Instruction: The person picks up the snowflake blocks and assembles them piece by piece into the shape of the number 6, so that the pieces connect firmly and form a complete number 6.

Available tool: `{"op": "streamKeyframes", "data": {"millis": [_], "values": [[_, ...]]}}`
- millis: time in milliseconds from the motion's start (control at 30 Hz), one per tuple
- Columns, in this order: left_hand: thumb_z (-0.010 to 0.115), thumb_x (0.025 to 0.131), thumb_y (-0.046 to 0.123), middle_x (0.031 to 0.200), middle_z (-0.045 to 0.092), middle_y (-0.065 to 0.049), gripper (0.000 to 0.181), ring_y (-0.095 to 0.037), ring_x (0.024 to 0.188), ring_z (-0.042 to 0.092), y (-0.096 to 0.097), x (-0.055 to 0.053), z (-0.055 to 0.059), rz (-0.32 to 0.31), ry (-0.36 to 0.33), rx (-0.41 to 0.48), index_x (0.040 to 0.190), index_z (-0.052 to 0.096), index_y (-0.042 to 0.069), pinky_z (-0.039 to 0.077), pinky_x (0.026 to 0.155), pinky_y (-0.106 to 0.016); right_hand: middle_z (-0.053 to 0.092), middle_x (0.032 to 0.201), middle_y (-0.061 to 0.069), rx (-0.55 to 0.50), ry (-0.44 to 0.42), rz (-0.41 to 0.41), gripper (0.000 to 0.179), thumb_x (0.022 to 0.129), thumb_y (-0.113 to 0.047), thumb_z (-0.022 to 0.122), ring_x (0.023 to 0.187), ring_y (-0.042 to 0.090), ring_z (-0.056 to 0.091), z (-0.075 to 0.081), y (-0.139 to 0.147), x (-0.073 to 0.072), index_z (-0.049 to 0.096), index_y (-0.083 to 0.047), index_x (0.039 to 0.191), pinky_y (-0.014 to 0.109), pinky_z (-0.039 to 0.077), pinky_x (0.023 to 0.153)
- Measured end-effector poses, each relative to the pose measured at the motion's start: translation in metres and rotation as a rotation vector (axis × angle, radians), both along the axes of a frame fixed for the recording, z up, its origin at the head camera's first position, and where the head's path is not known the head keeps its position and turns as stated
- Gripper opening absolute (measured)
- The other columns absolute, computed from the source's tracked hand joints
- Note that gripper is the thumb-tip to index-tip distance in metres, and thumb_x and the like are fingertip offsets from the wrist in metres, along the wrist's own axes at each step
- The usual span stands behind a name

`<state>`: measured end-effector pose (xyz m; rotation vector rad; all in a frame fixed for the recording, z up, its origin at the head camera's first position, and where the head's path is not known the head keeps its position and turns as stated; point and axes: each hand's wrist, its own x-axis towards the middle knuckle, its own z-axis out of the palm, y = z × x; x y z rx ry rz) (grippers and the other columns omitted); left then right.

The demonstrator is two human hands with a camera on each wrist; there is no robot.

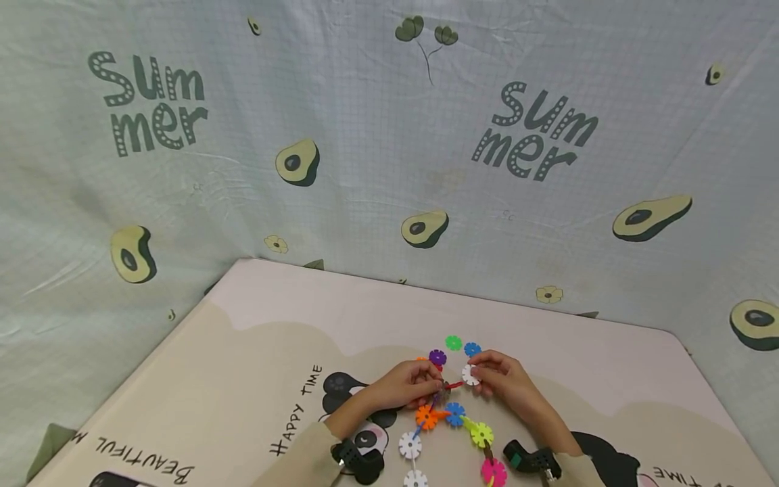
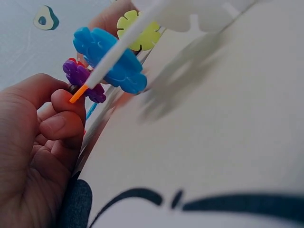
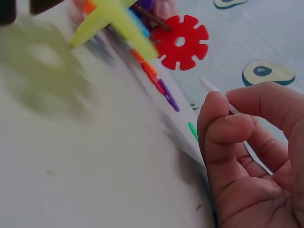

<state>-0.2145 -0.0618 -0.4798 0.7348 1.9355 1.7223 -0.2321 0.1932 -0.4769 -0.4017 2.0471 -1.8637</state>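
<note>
Several toothed plastic building discs are linked edge to edge into a branching chain, with an orange disc (image 1: pixel 427 418), a blue disc (image 1: pixel 455 414), a yellow disc (image 1: pixel 481 435), a pink disc (image 1: pixel 493 473) and two white ones. My left hand (image 1: pixel 410 384) pinches the chain's upper end between thumb and fingers, close to a brownish disc and a red disc (image 3: pixel 183 42). Just to the right, my right hand (image 1: pixel 502 380) pinches a loose white disc (image 1: pixel 468 375), seen edge-on in the right wrist view. A gap separates it from the red disc. Fingers hide parts of the pinched discs.
Beyond the hands lie a green disc (image 1: pixel 454 343), a purple disc (image 1: pixel 437 357), a blue disc (image 1: pixel 472 349) and partly hidden orange and red ones. The pale table mat (image 1: pixel 292 352) bears panda prints. A cloth (image 1: pixel 365 135) with avocado prints hangs behind.
</note>
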Motion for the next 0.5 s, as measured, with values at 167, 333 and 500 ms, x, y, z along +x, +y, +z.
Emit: {"op": "streamKeyframes", "data": {"millis": [167,333,500], "values": [[0.054,0.099,0.006,0.064,0.051,0.004,0.015,-0.004,0.043,0.041,0.0,0.0,0.0014,0.009,-0.004,-0.016,0.103,0.054,-0.008,0.036,0.043,-0.014,0.063,0.088,0.001,-0.081,-0.026,0.056,0.015,0.097,-0.007,0.058,0.068,0.007,0.061,0.0014,0.0022,0.0007,0.057,0.002,0.109,0.017,0.049,0.06],[0.053,0.1,0.007,0.064,0.051,0.004,0.016,-0.004,0.043,0.041,0.0002,0.0002,0.0018,0.01,0.0,-0.02,0.104,0.055,-0.008,0.036,0.043,-0.015,0.063,0.088,0.0,-0.096,-0.041,0.093,0.009,0.097,-0.007,0.058,0.068,0.006,0.061,0.0009,0.0029,0.0008,0.059,-0.007,0.106,0.017,0.049,0.06],[0.053,0.1,0.007,0.064,0.051,0.003,0.015,-0.004,0.043,0.041,0.0005,0.0001,0.0023,0.012,-0.002,-0.018,0.104,0.055,-0.008,0.037,0.043,-0.015,0.064,0.088,-0.001,-0.092,-0.051,0.123,0.008,0.097,-0.009,0.059,0.066,0.007,0.06,-0.0002,0.0035,0.0004,0.06,-0.01,0.104,0.017,0.048,0.059]]}}
